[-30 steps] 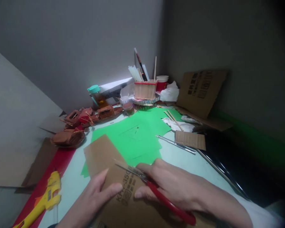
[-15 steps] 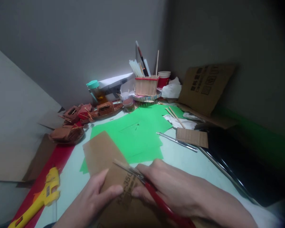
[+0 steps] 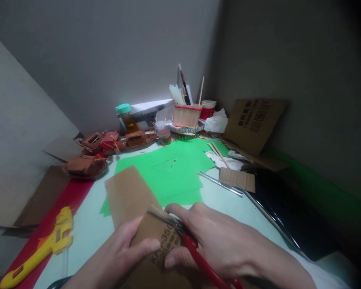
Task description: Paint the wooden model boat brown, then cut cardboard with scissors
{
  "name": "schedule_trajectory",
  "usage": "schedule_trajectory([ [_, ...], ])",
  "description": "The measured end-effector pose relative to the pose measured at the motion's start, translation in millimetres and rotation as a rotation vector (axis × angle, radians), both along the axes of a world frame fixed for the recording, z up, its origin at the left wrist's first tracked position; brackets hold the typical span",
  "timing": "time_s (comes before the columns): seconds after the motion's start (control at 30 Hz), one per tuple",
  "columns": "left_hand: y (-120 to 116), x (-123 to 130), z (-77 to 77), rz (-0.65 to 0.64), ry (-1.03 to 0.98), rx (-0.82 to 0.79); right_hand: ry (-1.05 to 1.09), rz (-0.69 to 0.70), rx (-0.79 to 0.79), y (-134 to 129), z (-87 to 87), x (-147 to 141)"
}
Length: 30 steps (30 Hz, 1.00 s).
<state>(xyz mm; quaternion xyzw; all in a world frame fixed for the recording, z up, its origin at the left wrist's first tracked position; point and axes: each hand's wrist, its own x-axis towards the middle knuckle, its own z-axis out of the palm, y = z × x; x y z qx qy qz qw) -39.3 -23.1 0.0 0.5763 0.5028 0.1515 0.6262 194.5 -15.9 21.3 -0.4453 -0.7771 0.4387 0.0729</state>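
Note:
A brown cardboard piece with printed black characters (image 3: pixel 132 194) slants up from the bottom centre over green sheets. My left hand (image 3: pixel 129 249) grips its left side, with the thumb on top and the fingers hidden beneath. In my right hand (image 3: pixel 207 237) are red-handled scissors (image 3: pixel 198 257), whose blades lie along the cardboard's upper right part. The right thumb rests near the printed text. How far the blades are apart is too blurred to tell.
Yellow glue gun (image 3: pixel 54 241) at left. Brown model boats (image 3: pixel 86 166) and a teal-lidded bottle (image 3: pixel 126 116) stand behind. A stick holder (image 3: pixel 187 115), red cup (image 3: pixel 208 109), cardboard flap (image 3: pixel 252 124), small cardboard piece (image 3: pixel 237 179) and black glossy object (image 3: pixel 289 212) sit back and right.
The view has tilted a little, so the background sits lower. The scissors and my right hand have shifted slightly against the cardboard, with both hands keeping hold.

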Motion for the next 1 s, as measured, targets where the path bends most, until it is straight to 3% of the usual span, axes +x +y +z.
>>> schedule_trajectory([
  [0.3,3,-6,-8.1,0.047,-0.012,0.065,0.027,0.008,0.021,5,-16.1,-5],
  [0.63,-4,2,-3.3,-0.019,-0.010,0.031,0.023,-0.015,-0.020,0,-2.4,-2],
  [0.73,-1,0,-4.3,-0.026,-0.077,-0.013,-0.006,-0.014,-0.044,2,-7.8,-7],
  [0.9,3,-2,-3.9,0.018,-0.025,0.023,0.053,-0.014,0.065,5,-24.1,-9],
  [1.0,0,-3,-5.5,0.007,-0.053,0.024,0.066,-0.032,0.048,4,-22.1,-5],
])
